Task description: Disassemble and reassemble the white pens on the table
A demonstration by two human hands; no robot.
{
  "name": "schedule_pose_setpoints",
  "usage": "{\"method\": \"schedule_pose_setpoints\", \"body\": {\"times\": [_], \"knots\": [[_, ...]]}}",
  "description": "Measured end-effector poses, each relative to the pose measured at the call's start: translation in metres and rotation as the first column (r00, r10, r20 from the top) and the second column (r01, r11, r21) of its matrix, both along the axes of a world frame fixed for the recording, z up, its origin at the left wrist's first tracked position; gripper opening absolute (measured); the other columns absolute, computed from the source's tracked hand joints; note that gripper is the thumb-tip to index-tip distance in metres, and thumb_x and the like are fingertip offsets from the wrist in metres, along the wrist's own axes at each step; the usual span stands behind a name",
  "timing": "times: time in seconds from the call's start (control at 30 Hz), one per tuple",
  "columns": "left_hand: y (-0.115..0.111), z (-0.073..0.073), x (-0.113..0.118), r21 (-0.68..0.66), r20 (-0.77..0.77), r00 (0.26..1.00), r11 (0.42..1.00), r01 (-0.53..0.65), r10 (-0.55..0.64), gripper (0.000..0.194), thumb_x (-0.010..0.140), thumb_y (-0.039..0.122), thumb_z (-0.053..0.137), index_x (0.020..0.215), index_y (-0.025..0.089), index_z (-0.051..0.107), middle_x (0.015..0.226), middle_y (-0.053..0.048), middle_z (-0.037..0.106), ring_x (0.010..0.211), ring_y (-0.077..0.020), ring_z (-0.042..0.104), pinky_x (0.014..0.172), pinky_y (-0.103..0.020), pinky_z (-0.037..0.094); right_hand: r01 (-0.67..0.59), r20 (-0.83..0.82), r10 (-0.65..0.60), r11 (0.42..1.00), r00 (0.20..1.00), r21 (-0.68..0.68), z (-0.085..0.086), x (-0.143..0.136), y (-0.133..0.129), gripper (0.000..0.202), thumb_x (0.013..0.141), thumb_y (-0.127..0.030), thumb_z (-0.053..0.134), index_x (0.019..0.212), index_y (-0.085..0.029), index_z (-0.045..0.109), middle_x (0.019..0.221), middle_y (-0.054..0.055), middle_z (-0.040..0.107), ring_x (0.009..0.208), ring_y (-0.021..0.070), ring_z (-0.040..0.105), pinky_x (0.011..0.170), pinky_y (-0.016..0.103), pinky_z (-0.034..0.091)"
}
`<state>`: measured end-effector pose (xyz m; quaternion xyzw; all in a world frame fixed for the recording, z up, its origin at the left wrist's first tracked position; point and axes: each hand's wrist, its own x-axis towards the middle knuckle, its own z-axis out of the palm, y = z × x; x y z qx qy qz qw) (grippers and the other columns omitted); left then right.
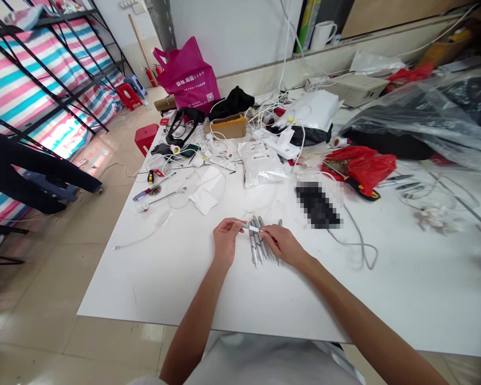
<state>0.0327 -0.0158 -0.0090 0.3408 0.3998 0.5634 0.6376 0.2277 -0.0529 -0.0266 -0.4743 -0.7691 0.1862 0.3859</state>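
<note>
Between my two hands a silver-and-white pen (253, 229) is held level, a little above the white table (164, 289). My left hand (226, 235) pinches its left end between thumb and fingers. At the pen's right end, my right hand (279, 241) has its fingers closed on it. Beneath the hands several silver pens (255, 251) lie side by side on the table, pointing away from me. One more pen (280, 222) lies partly hidden under my right hand.
A blurred-out black object (317, 205) with a grey cable lies to the right. Screwdrivers (143, 194) and a folded white paper (204, 197) lie left. Behind are a white plastic parcel (260, 164), a red bag (364, 167) and tangled cables. Someone's dark-trousered leg (32, 166) shows at far left.
</note>
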Motion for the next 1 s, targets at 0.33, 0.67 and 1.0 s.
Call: {"method": "schedule_pose_setpoints", "body": {"times": [0.33, 0.67, 1.0], "knots": [[0.0, 0.002, 0.002, -0.028, 0.021, 0.992, 0.992, 0.122, -0.122, 0.037, 0.076, 0.035, 0.091, 0.107, 0.019, 0.078, 0.092, -0.004, 0.076, 0.086, -0.0153, 0.07, 0.085, -0.03, 0.052, 0.036, -0.004, -0.036, 0.999, 0.999, 0.005, -0.003, 0.004, 0.002, 0.023, 0.11, -0.033, 0.042, 0.112, -0.021, 0.062, 0.085, 0.004, 0.068, 0.074, 0.0197, 0.062, 0.071, 0.034, 0.05], [0.001, 0.004, 0.002, -0.01, 0.054, 0.986, 0.987, 0.161, -0.16, 0.037, 0.082, 0.038, 0.086, 0.113, 0.02, 0.077, 0.112, -0.01, 0.078, 0.106, -0.0209, 0.071, 0.09, -0.032, 0.054, 0.042, -0.026, -0.043, 0.998, 0.999, -0.039, 0.001, 0.002, 0.002, 0.027, 0.11, -0.034, 0.042, 0.124, -0.024, 0.062, 0.099, 0.006, 0.073, 0.082, 0.0207, 0.067, 0.078, 0.036, 0.054], [0.002, 0.005, 0.003, -0.037, 0.068, 0.991, 0.992, 0.117, -0.115, 0.03, 0.079, 0.04, 0.088, 0.099, 0.019, 0.076, 0.107, -0.007, 0.077, 0.097, -0.0163, 0.07, 0.085, -0.029, 0.054, 0.041, -0.007, -0.041, 0.999, 0.999, -0.023, 0.006, 0.001, 0.002, 0.027, 0.108, -0.037, 0.046, 0.126, -0.025, 0.061, 0.096, 0.005, 0.073, 0.079, 0.0209, 0.066, 0.075, 0.036, 0.054]]}}
